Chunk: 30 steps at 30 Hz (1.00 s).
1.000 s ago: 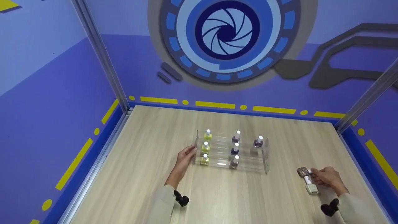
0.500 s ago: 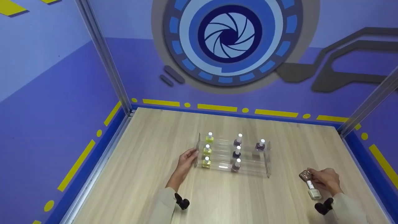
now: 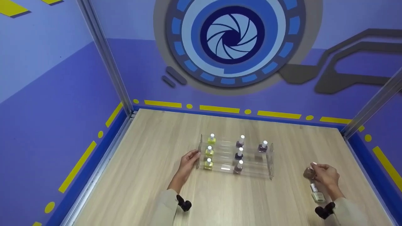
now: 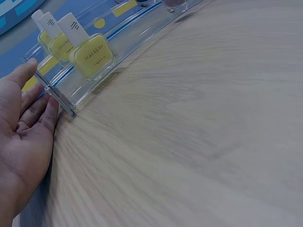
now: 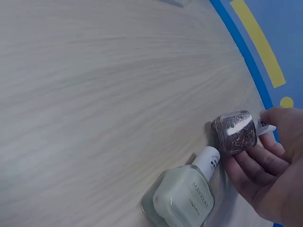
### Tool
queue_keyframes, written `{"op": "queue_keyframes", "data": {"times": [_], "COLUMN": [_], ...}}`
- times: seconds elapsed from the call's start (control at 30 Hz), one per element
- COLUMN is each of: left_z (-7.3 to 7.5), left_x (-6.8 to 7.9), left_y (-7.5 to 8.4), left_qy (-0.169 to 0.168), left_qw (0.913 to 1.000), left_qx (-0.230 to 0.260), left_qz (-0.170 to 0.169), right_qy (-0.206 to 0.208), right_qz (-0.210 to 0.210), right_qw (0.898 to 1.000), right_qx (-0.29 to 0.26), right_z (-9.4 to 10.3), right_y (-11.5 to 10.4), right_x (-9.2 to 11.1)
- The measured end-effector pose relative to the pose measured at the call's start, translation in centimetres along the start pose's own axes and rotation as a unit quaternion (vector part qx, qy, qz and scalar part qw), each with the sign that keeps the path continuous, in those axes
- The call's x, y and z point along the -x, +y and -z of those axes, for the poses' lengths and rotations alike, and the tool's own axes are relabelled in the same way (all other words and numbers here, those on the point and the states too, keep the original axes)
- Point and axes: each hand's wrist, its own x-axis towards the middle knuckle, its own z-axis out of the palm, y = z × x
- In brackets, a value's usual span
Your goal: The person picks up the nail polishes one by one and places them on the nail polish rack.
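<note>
My left hand (image 3: pixel 188 161) grips the left side panel of a clear stepped display rack (image 3: pixel 223 168); in the left wrist view the thumb and fingers lie around the panel's edge. Yellow nail polish bottles (image 4: pixel 92 56) with white caps stand on the rack's left end. My right hand (image 3: pixel 326 175) pinches the white cap of a brown glitter nail polish bottle (image 5: pixel 236 131), its glass body tilted toward the rack. Just below it, a pale green nail polish bottle (image 5: pixel 184 198) lies on its side on the table, cap pointing at the glitter bottle.
Dark purple nail polish bottles (image 3: pixel 238 169) stand in a column at mid-rack, and another dark bottle (image 3: pixel 263 147) sits at the upper right. The wooden table (image 3: pixel 216 201) is bounded by blue printed walls (image 3: pixel 132 66) with metal corner posts.
My right hand has raised the cap end of the glitter bottle and shifted it slightly away from the pale green one. The left hand keeps its hold on the rack.
</note>
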Motion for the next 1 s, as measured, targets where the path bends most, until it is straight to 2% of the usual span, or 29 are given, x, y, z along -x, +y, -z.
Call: {"op": "queue_keyframes", "data": {"times": [0.17, 0.37, 0.53, 0.67, 0.8, 1.0], "left_z": [0.1, 0.1, -0.1, -0.2, -0.2, -0.1], "left_x": [0.1, -0.1, -0.1, -0.1, -0.1, -0.1], "left_y": [-0.2, 0.0, 0.2, 0.0, 0.0, -0.1], "left_qy": [-0.004, 0.013, 0.02, 0.018, 0.015, 0.014], "left_qw": [1.0, 0.9998, 0.9995, 0.9995, 0.9997, 0.9997], "left_qx": [-0.003, -0.017, -0.023, -0.023, -0.019, -0.021], "left_qz": [0.0, 0.002, 0.012, 0.01, 0.008, 0.007], "right_qy": [0.008, 0.008, -0.004, -0.012, -0.021, -0.039], "right_qz": [0.03, 0.071, 0.094, 0.128, 0.153, 0.167], "right_qw": [0.999, 0.997, 0.992, 0.986, 0.983, 0.98], "right_qx": [-0.012, -0.036, -0.079, -0.103, -0.096, -0.099], "right_z": [-0.3, -0.7, -0.7, -0.7, -0.8, -1.4], "right_y": [-0.5, -2.3, -4.0, -5.2, -6.2, -7.5], "right_x": [0.5, 0.9, 1.5, 2.2, 2.8, 3.5]}}
